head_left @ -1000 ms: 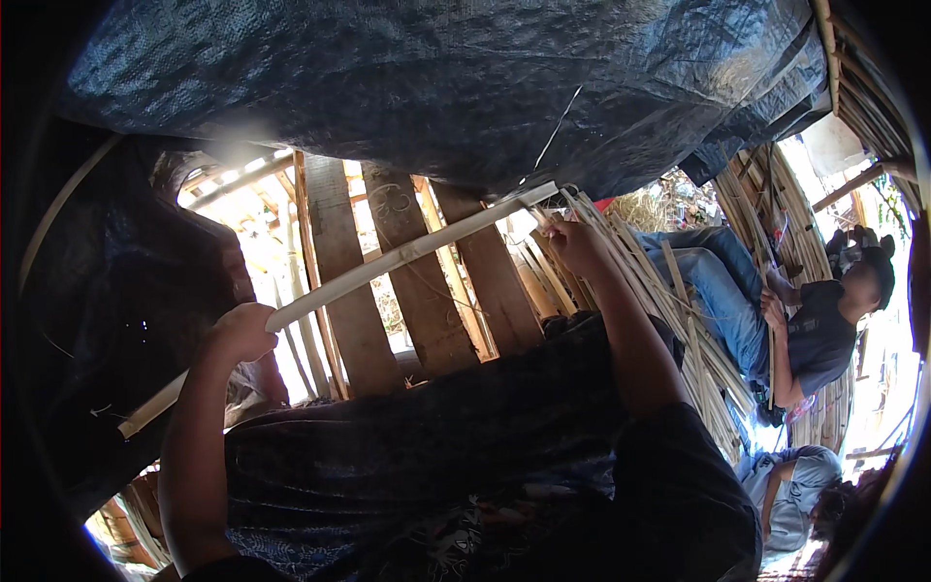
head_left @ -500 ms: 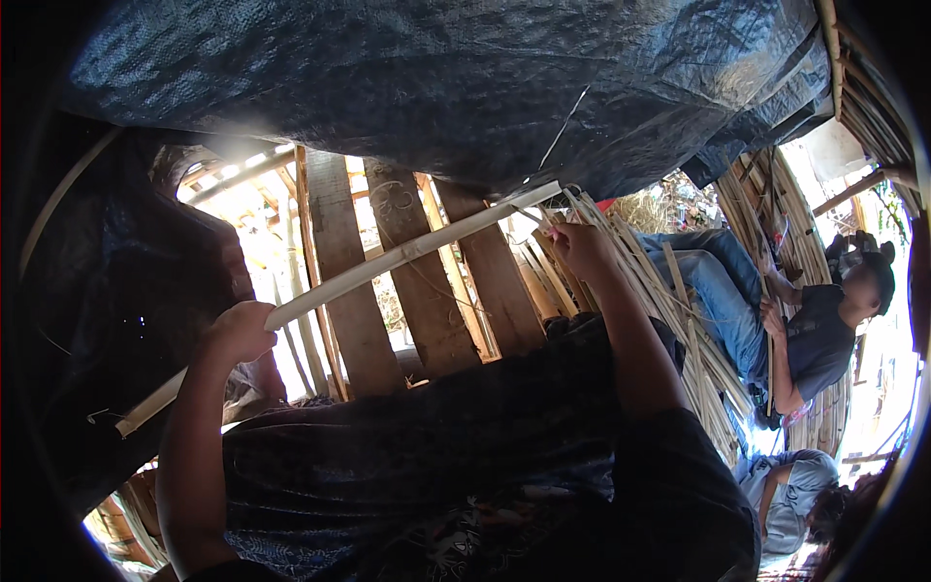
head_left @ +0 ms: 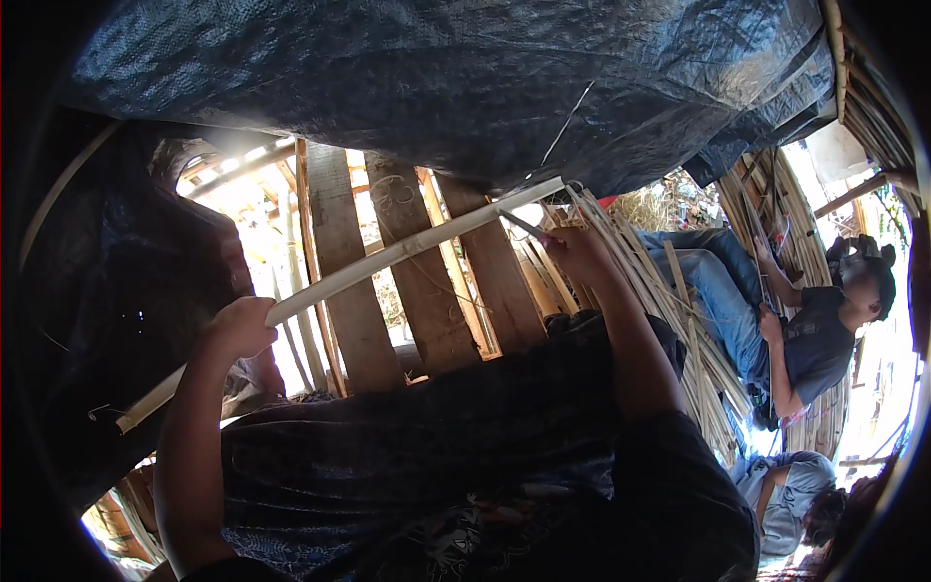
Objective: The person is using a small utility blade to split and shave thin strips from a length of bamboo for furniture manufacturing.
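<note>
A long pale split bamboo strip (head_left: 417, 244) slants across in front of me, its right end higher than its left. My left hand (head_left: 242, 327) is wrapped round it towards its lower end. In my right hand (head_left: 579, 254) is a knife (head_left: 524, 226), its handle mostly hidden by my fingers. The narrow blade points up and left, its tip at the underside of the strip near the far right end. From this view I cannot tell whether the edge cuts into the bamboo. Thin curled fibres hang off the strip.
Wooden planks (head_left: 342, 262) with bright gaps stand behind the strip. A dark blue tarp (head_left: 436, 87) hangs overhead. Many split bamboo lengths (head_left: 713, 407) lie to my right, beside a seated person (head_left: 819, 335) in jeans. Another person (head_left: 790, 500) is lower right.
The knife blade has swung into clearer view and now lies further left along the strip's underside. My left hand keeps its place, and the strip has barely moved.
</note>
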Available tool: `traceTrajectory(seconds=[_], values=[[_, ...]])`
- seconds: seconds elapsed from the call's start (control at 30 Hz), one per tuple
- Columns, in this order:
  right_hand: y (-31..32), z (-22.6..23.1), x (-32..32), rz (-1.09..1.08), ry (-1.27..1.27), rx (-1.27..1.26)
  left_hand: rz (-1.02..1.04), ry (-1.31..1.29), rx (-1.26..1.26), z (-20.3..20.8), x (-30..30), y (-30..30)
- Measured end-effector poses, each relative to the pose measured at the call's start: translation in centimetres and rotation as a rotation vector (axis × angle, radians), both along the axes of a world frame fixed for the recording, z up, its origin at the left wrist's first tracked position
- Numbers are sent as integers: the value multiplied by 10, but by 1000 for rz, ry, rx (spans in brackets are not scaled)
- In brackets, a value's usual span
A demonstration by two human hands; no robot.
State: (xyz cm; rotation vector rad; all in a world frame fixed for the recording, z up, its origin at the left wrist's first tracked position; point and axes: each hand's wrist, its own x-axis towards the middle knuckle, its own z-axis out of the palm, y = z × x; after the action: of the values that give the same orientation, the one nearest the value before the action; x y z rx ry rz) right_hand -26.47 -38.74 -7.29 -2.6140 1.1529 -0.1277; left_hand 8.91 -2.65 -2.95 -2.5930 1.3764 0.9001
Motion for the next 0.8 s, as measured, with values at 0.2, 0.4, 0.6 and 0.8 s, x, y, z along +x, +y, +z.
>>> traceTrajectory(seconds=[0.2, 0.4, 0.6, 0.8], values=[[-29, -5, -19, -73, -287, 104, -41, 19, -4, -4, -1, -3], [-31, -10, -12, -232, -152, 342, -54, 32, 11, -5, 1, -3], [-40, -38, -18, -135, -91, 211, -52, 17, 1, -6, 1, -2], [-48, -49, -25, -82, -80, 55, -47, 26, -2, -9, 3, -2]])
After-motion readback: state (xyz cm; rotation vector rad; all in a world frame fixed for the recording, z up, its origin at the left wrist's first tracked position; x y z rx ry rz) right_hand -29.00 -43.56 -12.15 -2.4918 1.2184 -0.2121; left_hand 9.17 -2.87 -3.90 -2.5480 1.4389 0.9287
